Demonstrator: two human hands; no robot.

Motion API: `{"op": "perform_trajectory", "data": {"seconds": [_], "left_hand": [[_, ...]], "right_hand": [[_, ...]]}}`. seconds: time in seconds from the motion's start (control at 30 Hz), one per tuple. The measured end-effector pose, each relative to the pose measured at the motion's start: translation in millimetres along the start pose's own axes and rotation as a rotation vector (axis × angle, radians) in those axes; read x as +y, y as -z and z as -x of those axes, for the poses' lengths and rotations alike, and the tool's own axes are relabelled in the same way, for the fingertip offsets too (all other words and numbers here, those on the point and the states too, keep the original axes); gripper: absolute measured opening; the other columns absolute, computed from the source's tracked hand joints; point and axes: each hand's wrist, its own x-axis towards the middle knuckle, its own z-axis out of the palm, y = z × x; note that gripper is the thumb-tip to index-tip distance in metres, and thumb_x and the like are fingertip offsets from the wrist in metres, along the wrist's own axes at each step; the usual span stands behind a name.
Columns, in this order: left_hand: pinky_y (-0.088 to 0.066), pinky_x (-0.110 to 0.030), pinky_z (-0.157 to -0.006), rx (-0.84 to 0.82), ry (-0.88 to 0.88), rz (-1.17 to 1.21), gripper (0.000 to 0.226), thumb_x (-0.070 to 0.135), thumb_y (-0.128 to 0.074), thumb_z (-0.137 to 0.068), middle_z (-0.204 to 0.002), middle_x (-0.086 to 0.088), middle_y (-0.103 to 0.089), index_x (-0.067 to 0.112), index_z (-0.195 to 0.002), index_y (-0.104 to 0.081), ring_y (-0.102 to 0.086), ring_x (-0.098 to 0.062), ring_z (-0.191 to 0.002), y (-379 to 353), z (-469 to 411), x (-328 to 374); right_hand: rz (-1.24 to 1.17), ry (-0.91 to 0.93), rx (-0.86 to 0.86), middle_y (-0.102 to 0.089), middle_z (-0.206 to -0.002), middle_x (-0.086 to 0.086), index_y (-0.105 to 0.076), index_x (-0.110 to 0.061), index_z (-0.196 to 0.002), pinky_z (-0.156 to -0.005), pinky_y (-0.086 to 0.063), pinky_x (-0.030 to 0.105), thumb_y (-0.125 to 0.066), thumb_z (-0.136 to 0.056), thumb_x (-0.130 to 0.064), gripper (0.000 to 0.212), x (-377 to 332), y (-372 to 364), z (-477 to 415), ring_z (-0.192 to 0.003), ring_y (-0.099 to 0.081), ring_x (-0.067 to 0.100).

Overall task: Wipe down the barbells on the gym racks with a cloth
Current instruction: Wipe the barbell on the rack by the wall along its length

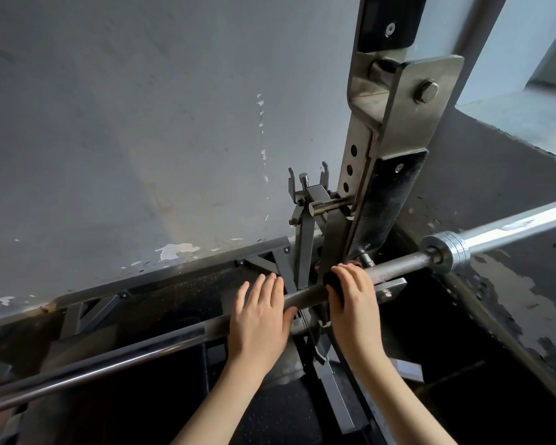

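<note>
A steel barbell [395, 268] runs from the lower left to the upper right, resting on a rack upright [389, 175]. Its knurled shaft passes under both my hands and ends at a shiny collar and sleeve [446, 248] on the right. My left hand [260, 316] rests on the shaft with straight fingers and the thumb tucked below it. My right hand [353, 297] wraps a dark cloth [333, 281] around the shaft, just right of the left hand and below the upright.
A grey wall [142, 123] with flaking paint fills the background. A black hook bracket [308, 191] juts from the upright. A dark base frame [174, 274] lies along the wall's foot. A pale ledge [520, 101] sits at the upper right.
</note>
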Motion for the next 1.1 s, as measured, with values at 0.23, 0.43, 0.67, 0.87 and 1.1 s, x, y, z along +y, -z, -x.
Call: {"op": "perform_trajectory", "data": {"seconds": [0.23,0.43,0.67,0.87,1.1], "left_hand": [[-0.048,-0.046,-0.098,-0.022,0.003,0.006,0.061,0.048,-0.031,-0.091,-0.122,-0.007,-0.067,0.008,-0.120,-0.067,-0.062,-0.024,-0.116,2,-1,0],[-0.051,-0.047,-0.095,-0.028,0.011,0.007,0.061,0.048,-0.032,-0.089,-0.116,-0.007,-0.070,0.008,-0.114,-0.070,-0.064,-0.024,-0.111,3,-3,2],[-0.050,-0.050,-0.094,-0.046,0.003,-0.005,0.061,0.047,-0.030,-0.090,-0.112,-0.006,-0.071,0.008,-0.112,-0.070,-0.065,-0.025,-0.110,5,-7,4],[-0.049,-0.045,-0.095,-0.076,-0.054,0.043,0.058,0.046,-0.031,-0.091,-0.114,-0.003,-0.071,0.011,-0.115,-0.069,-0.064,-0.022,-0.112,0,-24,20],[-0.050,-0.046,-0.094,-0.035,-0.047,0.053,0.059,0.046,-0.029,-0.092,-0.112,-0.003,-0.071,0.011,-0.114,-0.070,-0.066,-0.022,-0.109,-3,-22,21]], "right_hand": [[0.044,-0.097,0.063,-0.062,-0.106,0.012,-0.064,-0.002,-0.103,-0.101,-0.037,0.033,-0.066,-0.082,0.005,0.021,26,16,-19,-0.106,-0.054,0.030],[0.010,0.100,-0.068,-0.064,-0.108,0.013,-0.066,0.000,-0.106,-0.103,-0.039,0.034,-0.071,-0.076,0.007,0.031,3,7,-2,-0.108,-0.056,0.027],[0.030,-0.099,0.074,-0.061,-0.107,0.012,-0.064,-0.001,-0.103,-0.103,-0.040,0.039,-0.065,-0.081,0.006,0.024,13,4,-13,-0.108,-0.054,0.030],[0.040,0.087,-0.009,-0.063,-0.104,0.011,-0.065,-0.003,-0.101,-0.098,-0.036,0.026,-0.068,-0.076,0.009,0.027,17,12,-9,-0.102,-0.054,0.025],[0.039,-0.103,0.088,-0.061,-0.099,0.011,-0.064,-0.002,-0.097,-0.092,-0.043,0.035,-0.066,-0.078,0.007,0.021,12,5,-18,-0.097,-0.055,0.028]]}}
